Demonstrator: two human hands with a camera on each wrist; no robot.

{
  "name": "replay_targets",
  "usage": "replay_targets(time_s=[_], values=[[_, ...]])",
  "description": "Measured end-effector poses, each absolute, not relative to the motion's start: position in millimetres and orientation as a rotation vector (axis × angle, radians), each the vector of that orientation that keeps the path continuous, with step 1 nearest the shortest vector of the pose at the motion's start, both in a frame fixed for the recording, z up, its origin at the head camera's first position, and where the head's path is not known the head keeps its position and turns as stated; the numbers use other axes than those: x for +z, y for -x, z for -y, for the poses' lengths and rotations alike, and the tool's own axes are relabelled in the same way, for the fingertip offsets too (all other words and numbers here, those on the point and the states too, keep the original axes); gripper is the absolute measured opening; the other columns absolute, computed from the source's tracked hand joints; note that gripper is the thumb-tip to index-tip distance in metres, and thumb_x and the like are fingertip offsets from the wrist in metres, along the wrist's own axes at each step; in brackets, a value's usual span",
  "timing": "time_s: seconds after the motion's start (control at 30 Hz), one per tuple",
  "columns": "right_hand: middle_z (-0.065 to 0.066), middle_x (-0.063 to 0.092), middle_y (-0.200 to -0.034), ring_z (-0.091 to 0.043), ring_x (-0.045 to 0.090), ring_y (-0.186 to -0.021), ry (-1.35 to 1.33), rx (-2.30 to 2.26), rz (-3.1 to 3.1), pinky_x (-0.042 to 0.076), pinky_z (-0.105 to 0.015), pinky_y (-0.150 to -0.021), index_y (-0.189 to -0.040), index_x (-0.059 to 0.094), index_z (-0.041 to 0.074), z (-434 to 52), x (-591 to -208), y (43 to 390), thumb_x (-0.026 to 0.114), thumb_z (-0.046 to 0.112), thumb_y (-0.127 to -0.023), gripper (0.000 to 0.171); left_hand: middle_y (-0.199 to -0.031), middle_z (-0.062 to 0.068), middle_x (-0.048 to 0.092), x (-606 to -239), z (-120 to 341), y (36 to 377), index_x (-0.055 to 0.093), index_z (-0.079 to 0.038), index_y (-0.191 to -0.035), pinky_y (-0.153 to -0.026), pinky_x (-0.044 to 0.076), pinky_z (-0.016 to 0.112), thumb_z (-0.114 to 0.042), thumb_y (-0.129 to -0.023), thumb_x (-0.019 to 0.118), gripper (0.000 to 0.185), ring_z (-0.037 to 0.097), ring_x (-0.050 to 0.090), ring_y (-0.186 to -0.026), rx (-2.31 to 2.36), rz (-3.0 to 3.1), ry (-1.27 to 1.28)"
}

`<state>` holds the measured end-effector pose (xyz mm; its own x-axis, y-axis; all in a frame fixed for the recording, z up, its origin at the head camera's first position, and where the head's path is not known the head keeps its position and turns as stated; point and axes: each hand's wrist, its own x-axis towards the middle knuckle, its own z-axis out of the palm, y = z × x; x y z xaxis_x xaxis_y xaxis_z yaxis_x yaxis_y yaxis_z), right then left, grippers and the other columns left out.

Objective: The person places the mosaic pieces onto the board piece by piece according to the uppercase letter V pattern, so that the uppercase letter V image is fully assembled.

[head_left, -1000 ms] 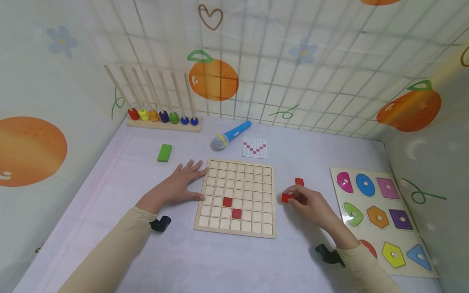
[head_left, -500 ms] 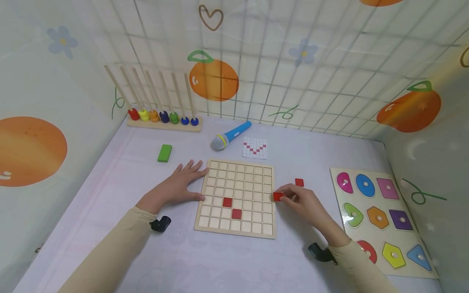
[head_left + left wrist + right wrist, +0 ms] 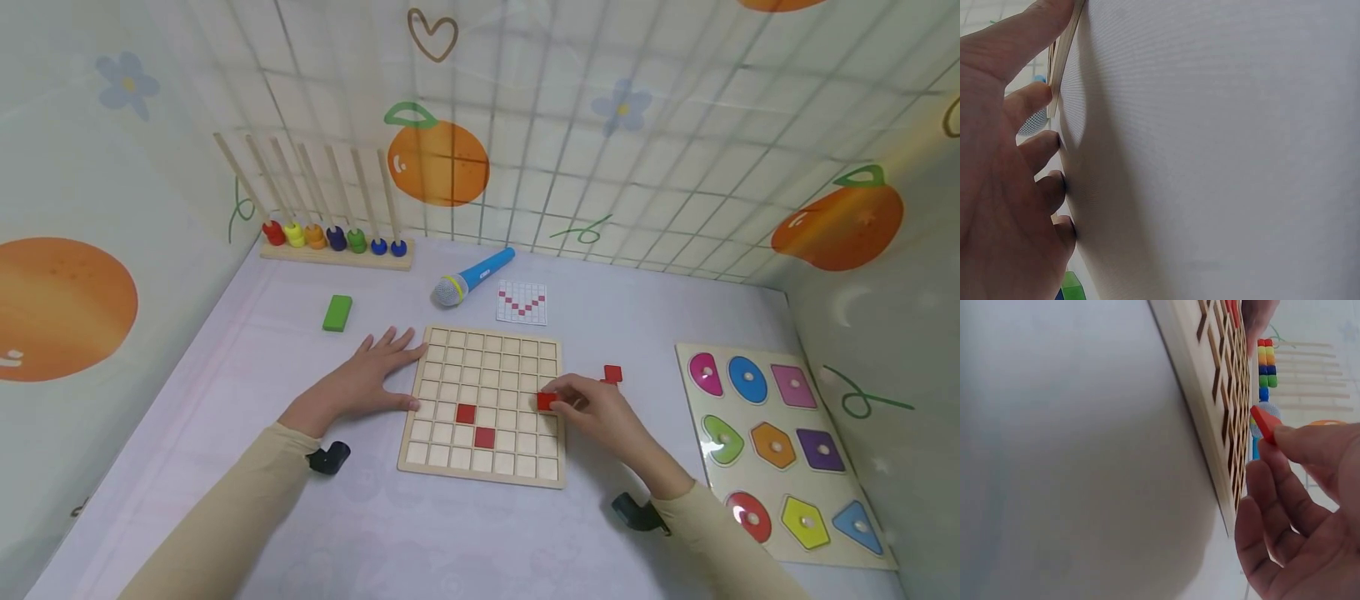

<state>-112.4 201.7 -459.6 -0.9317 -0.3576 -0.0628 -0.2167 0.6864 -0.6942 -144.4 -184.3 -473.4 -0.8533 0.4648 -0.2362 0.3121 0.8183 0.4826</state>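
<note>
Right hand [image 3: 609, 414]: pinches red tile [image 3: 546, 402]
Left hand [image 3: 362, 381]: fingers spread, loose
Grid board [image 3: 487, 358]: under right fingertips, against left thumb

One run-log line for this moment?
left hand: touching left edge of grid board | right hand: pinching red tile over board's right side | two red tiles: in board cells

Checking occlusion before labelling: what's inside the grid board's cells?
In the grid board: a first red tile and a second red tile, diagonal neighbours. Hidden: whatever is beneath the held red tile and fingers of the right hand.
</note>
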Motion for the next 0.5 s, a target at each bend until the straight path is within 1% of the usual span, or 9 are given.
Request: replay_targets(time_s=[0.17,0.3,0.4,0.5], values=[[0.008,0.071,-0.099,-0.011,0.065,-0.086,0.483,-1.087,-2.702,0.059,-0.026,-0.077,-0.115,0.073,0.019,-193.0,-458.4,112.3,0.079,0.015,-0.09,0.026,-0.17,0.008,0.012,-472.3,184.1,144.6,0.032,-0.023,-0.161,-0.126,-0.003,0.055,-0.062,-0.082,0.076,0.098,0.035,0.0,-0.156,0.614,-2.653,-0.587],[0.009,0.071,-0.1,-0.011,0.065,-0.086,0.472,-1.088,-2.69,0.059,-0.026,-0.076,-0.115,0.073,0.02,-184.6,-457.7,111.9,0.079,0.016,-0.09,0.026,-0.17,0.008,0.013,-472.1,183.9,144.5,0.032,-0.022,-0.161,-0.126,-0.002,0.055,-0.062,-0.082,0.076,0.099,0.035,0.0,-0.156,0.612,-2.655,-0.588],[0.009,0.071,-0.101,-0.01,0.064,-0.086,0.463,-1.075,-2.679,0.058,-0.025,-0.076,-0.116,0.073,0.02,-178.2,-457.1,111.9,0.079,0.017,-0.09,0.027,-0.17,0.008,0.013,-472.9,184.0,144.6,0.033,-0.022,-0.161,-0.126,-0.002,0.055,-0.062,-0.082,0.076,0.099,0.035,0.0,-0.156,0.61,-2.659,-0.59],[0.009,0.069,-0.098,-0.011,0.062,-0.086,0.473,-1.077,-2.665,0.058,-0.025,-0.077,-0.116,0.073,0.019,-172.2,-457.2,112.2,0.079,0.016,-0.091,0.026,-0.17,0.008,0.013,-473.8,184.1,144.8,0.033,-0.023,-0.161,-0.126,-0.002,0.055,-0.062,-0.082,0.076,0.099,0.035,0.001,-0.156,0.609,-2.662,-0.593]])
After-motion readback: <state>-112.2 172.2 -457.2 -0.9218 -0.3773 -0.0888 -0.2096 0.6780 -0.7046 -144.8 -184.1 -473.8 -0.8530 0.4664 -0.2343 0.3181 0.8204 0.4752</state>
